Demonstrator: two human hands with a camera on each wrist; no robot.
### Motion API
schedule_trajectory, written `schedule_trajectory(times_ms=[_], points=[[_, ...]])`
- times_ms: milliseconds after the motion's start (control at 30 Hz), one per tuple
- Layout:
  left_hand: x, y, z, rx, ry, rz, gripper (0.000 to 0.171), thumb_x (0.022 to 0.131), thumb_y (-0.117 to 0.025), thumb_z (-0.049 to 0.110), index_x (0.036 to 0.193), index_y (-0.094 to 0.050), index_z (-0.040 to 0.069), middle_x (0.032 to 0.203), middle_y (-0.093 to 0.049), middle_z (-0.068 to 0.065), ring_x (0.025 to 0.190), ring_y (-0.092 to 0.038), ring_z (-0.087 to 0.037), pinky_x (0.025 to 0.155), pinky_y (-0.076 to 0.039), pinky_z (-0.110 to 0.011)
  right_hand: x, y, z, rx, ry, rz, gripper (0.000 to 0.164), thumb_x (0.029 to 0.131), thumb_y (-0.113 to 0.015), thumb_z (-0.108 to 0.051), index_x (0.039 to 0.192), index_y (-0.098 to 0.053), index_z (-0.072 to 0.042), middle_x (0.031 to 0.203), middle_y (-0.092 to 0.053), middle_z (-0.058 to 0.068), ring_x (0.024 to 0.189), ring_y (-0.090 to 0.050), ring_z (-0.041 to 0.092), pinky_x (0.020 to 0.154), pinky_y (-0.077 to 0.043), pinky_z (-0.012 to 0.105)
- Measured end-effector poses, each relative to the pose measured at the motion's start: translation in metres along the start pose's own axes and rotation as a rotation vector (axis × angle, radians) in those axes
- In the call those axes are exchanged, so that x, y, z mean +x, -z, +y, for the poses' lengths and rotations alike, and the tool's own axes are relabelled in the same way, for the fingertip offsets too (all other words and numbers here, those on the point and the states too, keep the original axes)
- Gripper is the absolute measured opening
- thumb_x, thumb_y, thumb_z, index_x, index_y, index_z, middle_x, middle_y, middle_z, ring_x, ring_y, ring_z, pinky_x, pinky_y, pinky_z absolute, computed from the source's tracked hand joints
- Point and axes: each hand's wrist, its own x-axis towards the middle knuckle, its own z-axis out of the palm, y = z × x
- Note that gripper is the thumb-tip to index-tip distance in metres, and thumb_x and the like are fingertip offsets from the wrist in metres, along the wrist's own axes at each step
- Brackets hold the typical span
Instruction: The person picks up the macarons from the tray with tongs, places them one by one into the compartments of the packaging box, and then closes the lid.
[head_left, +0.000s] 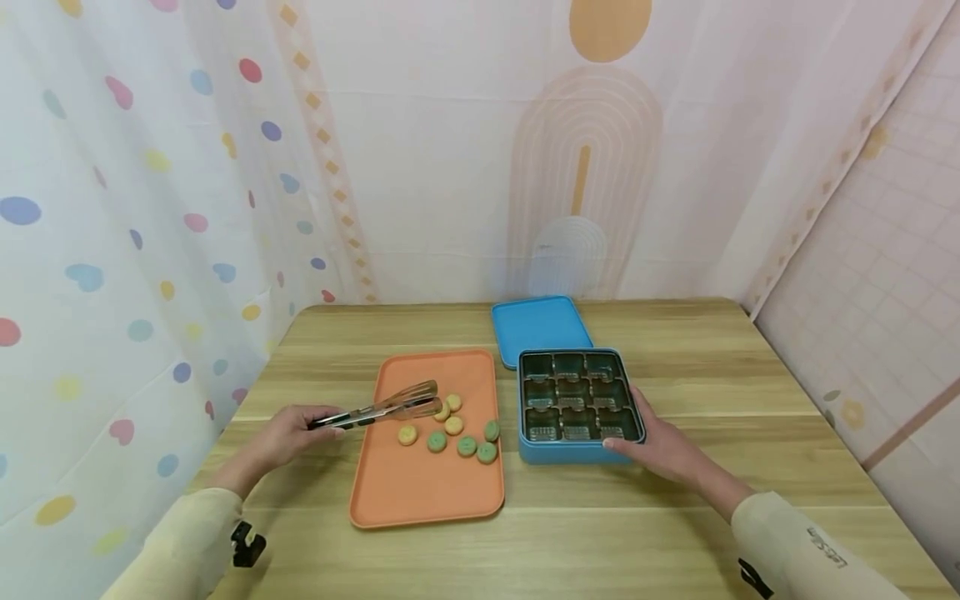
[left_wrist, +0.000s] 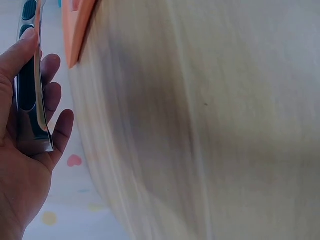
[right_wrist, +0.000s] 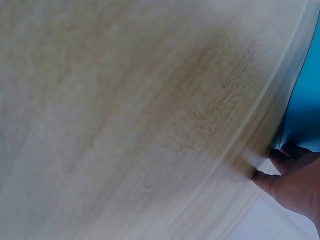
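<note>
My left hand grips a pair of metal tongs by the dark-padded handle, thumb on one arm and fingers beneath. The tongs' slotted heads reach over an orange tray, near several small round cookies. Some cookies are yellow, others green; one green cookie leans against the tray's right edge. My right hand holds a square blue box at its right front corner, thumb on the rim and fingers along the side. Inside the box sits a dark plastic insert divided into several vacant compartments.
Behind the box lies a flat blue lid, partly overlapped by the box in the head view. All of it stands on a wood-grain table. Patterned curtains hang along the table's back and sides.
</note>
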Motion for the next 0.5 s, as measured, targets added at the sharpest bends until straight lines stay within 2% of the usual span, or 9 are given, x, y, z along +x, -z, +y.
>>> schedule_trajectory(times_ms=[200, 500], points=[[0.001, -0.002, -0.004, 0.004, 0.018, -0.004, 0.037, 0.094, -0.071, 0.026, 0.124, -0.069, 0.005, 0.094, -0.069, -0.005, 0.076, -0.054, -0.014, 0.069, -0.045, -0.027, -0.001, 0.001, 0.001, -0.001, 0.013, 0.002, 0.111, 0.088, -0.066, -0.060, 0.160, 0.005, -0.014, 0.145, -0.036, 0.039, 0.115, -0.056, 0.050, 0.092, -0.043, 0.062], [0.006, -0.010, -0.015, -0.005, 0.008, -0.021, 0.036, 0.093, -0.071, 0.025, 0.123, -0.070, 0.004, 0.082, -0.064, -0.003, 0.065, -0.049, -0.013, 0.059, -0.044, -0.027, 0.001, 0.000, 0.001, -0.010, 0.011, -0.006, 0.110, 0.089, -0.064, -0.061, 0.160, 0.006, -0.015, 0.144, -0.037, 0.040, 0.113, -0.057, 0.051, 0.092, -0.043, 0.063]])
